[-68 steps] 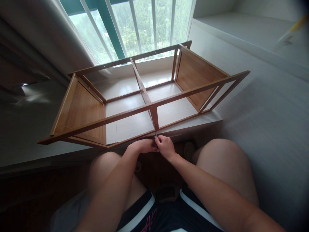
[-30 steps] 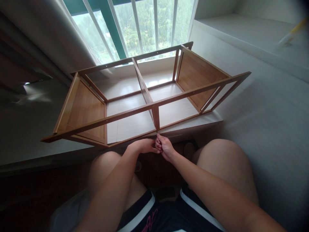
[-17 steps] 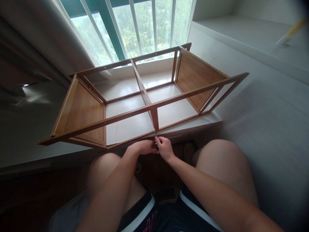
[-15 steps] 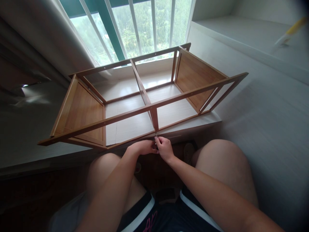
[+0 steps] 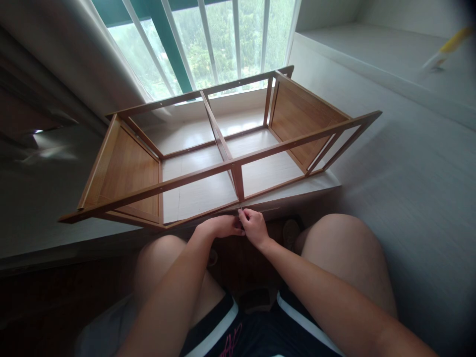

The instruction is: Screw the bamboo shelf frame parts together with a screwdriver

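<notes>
A wooden shelf frame point(image 5: 273, 150) with panelled ends rests across the pale ledge. At the foot of its middle upright point(image 5: 238, 183), on the near side, my two hands meet. My right hand point(image 5: 255, 228) is closed, thumb and forefinger pinched around a thin, metallic-looking piece point(image 5: 241, 207) whose tip reaches the lower rail; its kind is too small to tell. My left hand point(image 5: 222, 226) curls in from the left with its fingertips against the right hand's fingers. What those left fingers hold, if anything, is hidden.
The pale ledge point(image 5: 197, 196) runs under the frame, with its edge just beyond my knees. Behind it is a barred window point(image 5: 223, 44), with a grey curtain point(image 5: 85, 54) at left. A yellow-handled tool point(image 5: 451, 42) lies on the raised shelf point(image 5: 357, 39) at upper right.
</notes>
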{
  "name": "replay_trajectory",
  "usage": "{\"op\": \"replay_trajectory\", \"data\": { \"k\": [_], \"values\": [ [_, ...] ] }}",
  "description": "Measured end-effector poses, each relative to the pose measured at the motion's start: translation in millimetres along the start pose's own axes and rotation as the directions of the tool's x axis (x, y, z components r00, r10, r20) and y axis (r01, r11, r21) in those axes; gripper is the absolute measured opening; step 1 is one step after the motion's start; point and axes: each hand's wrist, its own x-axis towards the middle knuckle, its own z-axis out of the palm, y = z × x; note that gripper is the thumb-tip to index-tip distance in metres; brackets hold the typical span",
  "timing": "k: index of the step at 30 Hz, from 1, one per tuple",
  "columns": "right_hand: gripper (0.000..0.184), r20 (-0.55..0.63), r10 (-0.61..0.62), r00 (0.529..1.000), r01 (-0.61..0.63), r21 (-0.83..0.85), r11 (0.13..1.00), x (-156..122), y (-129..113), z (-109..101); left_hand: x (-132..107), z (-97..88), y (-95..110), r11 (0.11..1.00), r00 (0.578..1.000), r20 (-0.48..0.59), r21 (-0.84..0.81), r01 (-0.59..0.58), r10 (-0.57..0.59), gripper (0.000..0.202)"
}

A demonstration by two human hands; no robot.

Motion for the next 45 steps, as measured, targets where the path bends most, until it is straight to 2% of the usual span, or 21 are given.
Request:
{"op": "replay_trajectory", "data": {
  "k": [11, 14, 16, 18, 19, 22, 25, 28, 34, 40, 45],
  "values": [
    [0.044, -0.029, 0.019, 0.999, -0.021, -0.072, 0.997, 1, -2, -2, 4, 3.2, -7, 1.000, 1.000, 0.006, -0.010, -0.019, 0.019, 0.040],
    [0.046, -0.009, 0.010, 1.000, -0.010, 0.020, 1.000, 3, -2, -2, 5, 4.4, -7, 1.000, 1.000, -0.003, 0.001, -0.026, 0.026, 0.041],
    [0.047, 0.029, 0.031, 0.999, -0.035, 0.165, 0.986, 4, -1, 1, 6, 5.0, -7, 1.000, 1.000, 0.000, 0.013, -0.026, 0.026, 0.040],
    [0.048, 0.099, 0.092, 0.991, -0.122, 0.368, 0.922, 5, 0, 5, 6, 5.0, -7, 0.999, 1.000, 0.006, 0.018, -0.030, 0.030, 0.038],
    [0.048, 0.148, 0.129, 0.981, -0.184, 0.475, 0.861, 5, 0, 7, 6, 4.7, -6, 0.999, 0.999, 0.007, 0.013, -0.038, 0.038, 0.037],
    [0.048, 0.322, 0.163, 0.933, -0.352, 0.709, 0.612, 4, 2, 12, 4, 2.9, -5, 0.998, 0.998, 0.015, -0.019, -0.063, 0.063, 0.037],
    [0.046, 0.427, 0.103, 0.899, -0.426, 0.789, 0.443, 2, 3, 12, 2, 0.8, -4, 0.998, 0.999, 0.033, -0.036, -0.042, 0.043, 0.040],
    [0.045, 0.460, 0.072, 0.885, -0.452, 0.811, 0.370, 1, 4, 10, 0, -0.2, -3, 1.000, 0.999, 0.041, -0.027, -0.003, 0.004, 0.042],
    [0.047, 0.476, 0.095, 0.874, -0.473, 0.794, 0.382, 1, 2, 9, 0, 0.1, -4, 0.999, 0.999, 0.034, -0.038, 0.005, -0.003, 0.043],
    [0.047, 0.434, 0.120, 0.893, -0.444, 0.804, 0.395, -2, 1, 11, 0, 1.8, -7, 0.997, 0.999, 0.015, -0.063, -0.035, 0.036, 0.043],
    [0.046, 0.414, 0.138, 0.900, -0.432, 0.805, 0.406, -3, 1, 13, 0, 2.1, -7, 0.998, 1.000, 0.012, -0.062, -0.021, 0.022, 0.042]
  ]
}}
